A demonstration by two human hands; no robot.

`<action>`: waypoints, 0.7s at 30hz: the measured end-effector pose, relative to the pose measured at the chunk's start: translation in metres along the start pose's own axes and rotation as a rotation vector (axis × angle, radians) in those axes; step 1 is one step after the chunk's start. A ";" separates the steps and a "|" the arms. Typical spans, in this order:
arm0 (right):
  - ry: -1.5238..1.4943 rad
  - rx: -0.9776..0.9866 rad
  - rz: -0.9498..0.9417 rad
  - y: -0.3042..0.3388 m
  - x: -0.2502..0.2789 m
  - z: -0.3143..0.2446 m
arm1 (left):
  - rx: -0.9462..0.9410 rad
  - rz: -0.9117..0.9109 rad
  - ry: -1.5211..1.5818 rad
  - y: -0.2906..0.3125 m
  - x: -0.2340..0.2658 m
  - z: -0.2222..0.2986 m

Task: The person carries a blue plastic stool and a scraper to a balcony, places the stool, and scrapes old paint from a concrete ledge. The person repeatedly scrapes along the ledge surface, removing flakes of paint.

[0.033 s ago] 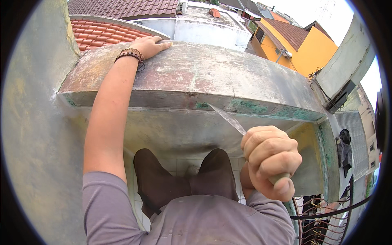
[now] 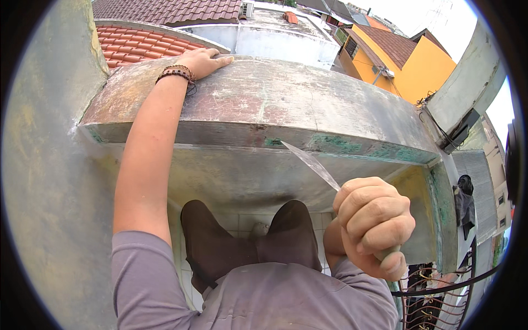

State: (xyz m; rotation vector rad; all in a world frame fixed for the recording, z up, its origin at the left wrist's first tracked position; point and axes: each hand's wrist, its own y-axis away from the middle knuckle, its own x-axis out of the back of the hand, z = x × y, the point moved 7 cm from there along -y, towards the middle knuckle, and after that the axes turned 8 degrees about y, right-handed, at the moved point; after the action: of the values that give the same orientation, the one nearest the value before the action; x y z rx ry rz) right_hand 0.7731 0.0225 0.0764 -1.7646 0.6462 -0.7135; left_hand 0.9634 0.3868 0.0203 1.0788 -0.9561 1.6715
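My right hand [image 2: 377,223] is closed in a fist round the handle of a paint scraper [image 2: 312,165]. Its thin grey blade points up and left, with the tip at the front edge of the parapet [image 2: 308,102], beside green paint patches [image 2: 335,144]. A bit of the pale handle shows below the fist. My left hand [image 2: 202,63] lies on the parapet's worn top near its far edge, holding nothing. Its thumb is stretched out to the right, and some of its fingers are partly hidden. Dark cords circle the left wrist.
A plastered wall [image 2: 49,165] rises at the left, and a slanting pillar [image 2: 462,88] stands at the right. Beyond the parapet are tiled roofs [image 2: 148,47] and an orange building [image 2: 423,69]. Curled metal railing [image 2: 440,291] is at lower right. White floor tiles lie under my legs.
My right hand has shifted slightly right and down with the scraper, and more of the blade shows. My left hand stays in place on the parapet.
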 end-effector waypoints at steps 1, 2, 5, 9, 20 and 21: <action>0.061 -0.010 0.004 -0.001 -0.003 0.005 | 0.008 0.010 0.009 0.001 0.003 0.001; 0.123 -0.020 0.007 -0.004 -0.008 0.016 | 0.016 0.020 0.019 0.001 0.007 0.002; 0.148 -0.033 -0.020 -0.002 -0.010 0.026 | 0.020 0.031 0.013 -0.001 0.002 -0.006; 0.041 0.080 0.009 -0.009 -0.002 -0.016 | 0.003 0.028 0.011 -0.003 0.005 0.002; 0.036 -0.024 0.005 0.001 -0.009 0.018 | 0.020 0.040 -0.015 -0.006 0.004 -0.005; 0.060 -0.082 -0.007 -0.001 -0.011 0.035 | 0.028 0.031 0.021 -0.002 0.008 -0.003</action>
State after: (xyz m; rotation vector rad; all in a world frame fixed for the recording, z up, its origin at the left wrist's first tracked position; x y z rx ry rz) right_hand 0.7910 0.0530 0.0667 -1.8269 0.7194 -0.7561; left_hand 0.9629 0.3921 0.0269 1.0680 -0.9431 1.7232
